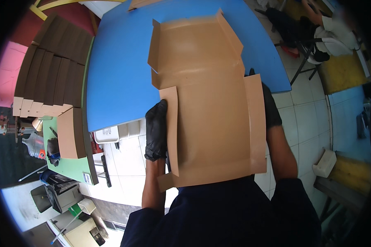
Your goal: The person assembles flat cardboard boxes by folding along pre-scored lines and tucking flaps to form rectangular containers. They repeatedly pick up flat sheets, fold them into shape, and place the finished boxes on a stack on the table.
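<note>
Cardboard box blank (210,111): flat, tan, overhanging the blue bench's (119,74) near edge; my gloved left hand (156,131) and right hand (271,108) gripped its side flaps.

Flat cardboard blank (210,103): between the fingers of both hands, far end lying on the table (119,70), near end overhanging the table's near edge. Left hand (156,131): at the blank's left side flap, fingers against its outer edge. Right hand (271,109): behind the right side flap, fingers mostly hidden. Stack of folded cartons (49,74): well left of the left fingers, on a second table (70,168). Chair (305,49): beyond and right of the right fingers.
</note>
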Motion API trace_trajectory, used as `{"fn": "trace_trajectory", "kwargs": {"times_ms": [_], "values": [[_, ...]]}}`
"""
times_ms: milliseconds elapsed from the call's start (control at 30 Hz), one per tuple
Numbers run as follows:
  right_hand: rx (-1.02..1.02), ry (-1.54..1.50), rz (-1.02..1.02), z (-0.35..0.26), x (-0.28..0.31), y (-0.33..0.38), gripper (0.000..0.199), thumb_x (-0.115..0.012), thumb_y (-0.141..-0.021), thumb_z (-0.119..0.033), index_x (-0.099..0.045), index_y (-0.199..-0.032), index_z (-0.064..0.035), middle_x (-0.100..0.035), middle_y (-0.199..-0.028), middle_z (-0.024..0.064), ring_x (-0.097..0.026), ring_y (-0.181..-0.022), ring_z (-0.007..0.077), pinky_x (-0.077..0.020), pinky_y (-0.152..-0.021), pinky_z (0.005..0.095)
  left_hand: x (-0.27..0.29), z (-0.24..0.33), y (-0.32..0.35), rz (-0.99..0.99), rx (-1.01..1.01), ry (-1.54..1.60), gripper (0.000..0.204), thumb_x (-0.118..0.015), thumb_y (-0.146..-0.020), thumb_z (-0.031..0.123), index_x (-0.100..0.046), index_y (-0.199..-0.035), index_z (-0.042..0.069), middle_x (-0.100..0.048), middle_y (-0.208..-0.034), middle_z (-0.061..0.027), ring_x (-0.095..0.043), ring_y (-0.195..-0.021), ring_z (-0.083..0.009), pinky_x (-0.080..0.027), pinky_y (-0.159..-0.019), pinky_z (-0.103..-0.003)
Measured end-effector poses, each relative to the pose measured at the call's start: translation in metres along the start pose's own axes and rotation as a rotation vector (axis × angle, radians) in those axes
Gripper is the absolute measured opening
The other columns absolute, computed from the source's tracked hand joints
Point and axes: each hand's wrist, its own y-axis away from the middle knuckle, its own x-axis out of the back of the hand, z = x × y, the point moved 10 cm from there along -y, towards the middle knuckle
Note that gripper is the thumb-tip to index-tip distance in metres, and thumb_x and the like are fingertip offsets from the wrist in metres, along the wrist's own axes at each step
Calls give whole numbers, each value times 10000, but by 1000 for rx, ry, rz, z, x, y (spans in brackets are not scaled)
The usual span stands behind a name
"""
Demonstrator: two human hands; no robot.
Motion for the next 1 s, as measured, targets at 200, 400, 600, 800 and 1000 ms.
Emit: {"fn": "trace_trajectory", "kwargs": {"times_ms": [200, 400, 600, 800, 1000], "values": [[100, 305, -2, 8, -14, 53, 398, -584, -1049, -284, -616, -1292, 29, -666, -1253, 135, -609, -1154, 234, -492, -955, 391, 1, -10, 11, 11, 52, 60, 338, -679, -1021, 295, -723, -1162, -8, -729, -1013, -44, -634, -855, -112, -520, -799, -279], [-108, -7, 73, 23, -10, 31, 282, -616, -1031, -261, -695, -1036, 10, -669, -940, -13, -587, -816, 81, -500, -783, 294, 6, -21, 28, -10, 108, 2, 339, -654, -1037, 274, -718, -1160, -36, -739, -948, -61, -664, -797, -109, -517, -706, -261], [-232, 76, 130, 26, -11, 56, 286, -614, -1035, -229, -707, -1111, 31, -707, -980, 21, -633, -860, 92, -511, -797, 293, 17, -25, 38, 32, 120, -74, 346, -643, -1026, 321, -729, -1079, -10, -713, -900, -32, -640, -767, -90, -498, -690, -260], [-259, -77, 68, 16, -22, 60, 284, -631, -1024, -197, -706, -1132, 55, -731, -1013, 51, -672, -894, 107, -529, -798, 283, 10, -36, 37, -62, 169, -20, 397, -620, -1055, 359, -721, -965, -14, -670, -816, -13, -552, -744, -84, -476, -691, -298], [-251, 119, -5, 26, -17, 58, 318, -612, -1035, -223, -703, -1133, 65, -728, -954, 37, -656, -824, 101, -530, -799, 281, 27, -31, 49, -69, 93, -271, 314, -640, -1047, 266, -698, -850, 28, -647, -716, 9, -550, -615, -73, -455, -570, -272]]}}
